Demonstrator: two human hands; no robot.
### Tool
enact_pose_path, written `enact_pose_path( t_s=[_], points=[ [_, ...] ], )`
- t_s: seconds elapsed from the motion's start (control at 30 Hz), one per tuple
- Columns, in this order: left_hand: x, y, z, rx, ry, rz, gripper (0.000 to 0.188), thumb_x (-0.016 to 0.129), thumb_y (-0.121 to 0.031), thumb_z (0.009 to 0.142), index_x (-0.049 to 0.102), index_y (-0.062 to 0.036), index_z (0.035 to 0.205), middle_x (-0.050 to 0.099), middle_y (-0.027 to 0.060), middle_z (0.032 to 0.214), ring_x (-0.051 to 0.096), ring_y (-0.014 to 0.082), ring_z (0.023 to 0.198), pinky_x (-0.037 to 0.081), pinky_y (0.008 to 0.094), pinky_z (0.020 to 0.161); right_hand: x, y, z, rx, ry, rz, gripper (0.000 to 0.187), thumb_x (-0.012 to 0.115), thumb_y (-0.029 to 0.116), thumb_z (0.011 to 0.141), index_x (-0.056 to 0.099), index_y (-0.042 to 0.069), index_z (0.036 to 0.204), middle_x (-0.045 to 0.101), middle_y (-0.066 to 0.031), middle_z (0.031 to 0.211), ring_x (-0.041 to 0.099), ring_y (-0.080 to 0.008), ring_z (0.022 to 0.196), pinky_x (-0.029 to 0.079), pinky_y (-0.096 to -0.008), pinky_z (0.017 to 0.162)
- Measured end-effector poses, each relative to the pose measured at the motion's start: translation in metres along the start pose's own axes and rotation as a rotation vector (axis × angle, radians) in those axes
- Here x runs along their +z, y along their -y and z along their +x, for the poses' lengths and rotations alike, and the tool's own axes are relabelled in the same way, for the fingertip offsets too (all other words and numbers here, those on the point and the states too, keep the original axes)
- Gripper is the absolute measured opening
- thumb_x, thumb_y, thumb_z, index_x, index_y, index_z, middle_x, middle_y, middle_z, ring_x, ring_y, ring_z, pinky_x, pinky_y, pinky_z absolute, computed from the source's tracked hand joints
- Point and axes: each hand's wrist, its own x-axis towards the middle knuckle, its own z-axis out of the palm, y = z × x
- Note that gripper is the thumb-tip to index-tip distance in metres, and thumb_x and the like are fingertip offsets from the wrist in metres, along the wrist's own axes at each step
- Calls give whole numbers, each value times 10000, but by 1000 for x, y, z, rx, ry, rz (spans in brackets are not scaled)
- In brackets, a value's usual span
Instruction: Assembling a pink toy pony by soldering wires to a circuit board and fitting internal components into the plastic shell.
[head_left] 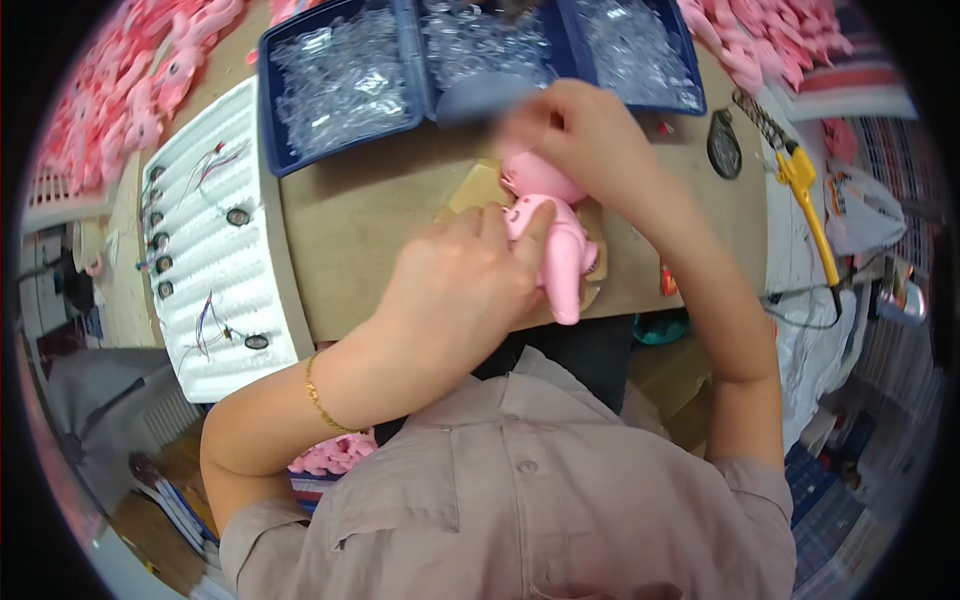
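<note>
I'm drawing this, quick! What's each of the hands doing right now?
Left hand: holding the smooth pink plastic toy figure.
Right hand: curled and partly blurred by the figure's head; can't tell if it's holding anything.

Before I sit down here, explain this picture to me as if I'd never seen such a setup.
There is no machine: these are a person's two bare hands. A camera worn on the head looks down, and its wide lens bends straight edges near the rim. On the table are blue bins of clear plastic pieces, a white tray with wires and small round dark parts, and piles of pink pieces. The left hand holds a pink doll; the right hand, partly blurred, is at its head.
</note>
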Motion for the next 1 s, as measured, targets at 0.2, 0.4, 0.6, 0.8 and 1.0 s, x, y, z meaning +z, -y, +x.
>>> enact_pose_path(
  t_s=[0.2,0.4,0.6,0.8,1.0],
  points=[
    [7,6,-5,-33,-50,-56,485,695,-285,756,593,-27,1154,587,105,849,606,218,731,507,316,593,15,2,9,143,105,146,292,677,283,806,683,-8,791,547,-113,686,549,-260,650,442,-346,613],
    [18,12,-5,57,-91,-35,415,634,-166,696,600,-17,1082,553,52,732,567,168,696,449,261,518,20,2,5,30,118,-9,201,619,180,852,658,-17,841,561,-95,718,542,-208,645,409,-324,588],
    [7,15,2,152,-100,6,452,646,-236,701,591,-10,1088,561,133,1034,558,174,783,455,244,504,20,-8,13,-68,134,-23,229,559,197,911,647,-8,861,560,-79,689,541,-199,641,418,-335,596],
    [-4,13,11,111,-6,-30,503,685,-304,746,589,-13,1145,484,174,1334,572,203,731,511,323,579,-48,26,20,33,-464,255,271,509,238,965,605,18,840,535,15,775,503,-70,728,399,-222,622],
    [7,11,10,78,-13,118,496,593,-383,822,578,43,1077,565,224,1233,599,176,598,493,274,500,-90,92,-12,-115,-661,423,194,550,220,926,588,32,954,572,-16,836,532,-90,730,434,-249,636]
  ],
)
